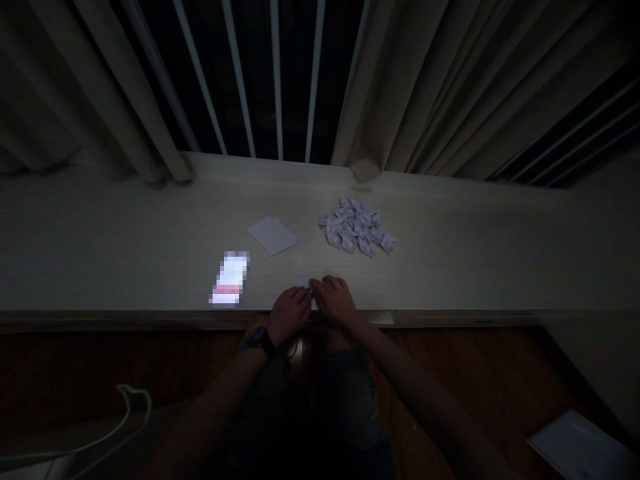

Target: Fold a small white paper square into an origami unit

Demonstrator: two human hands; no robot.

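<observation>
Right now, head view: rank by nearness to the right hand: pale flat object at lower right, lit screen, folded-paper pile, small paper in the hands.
From the right hand:
1. Small paper: at the hand, on its left side.
2. Folded-paper pile: beyond, slightly right.
3. Lit screen: off to the left.
4. Pale flat object: far right, low.

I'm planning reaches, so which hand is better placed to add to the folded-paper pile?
Probably the right hand: the folded-paper pile lies ahead of it, slightly to its right. The left hand is farther from the pile.
</observation>
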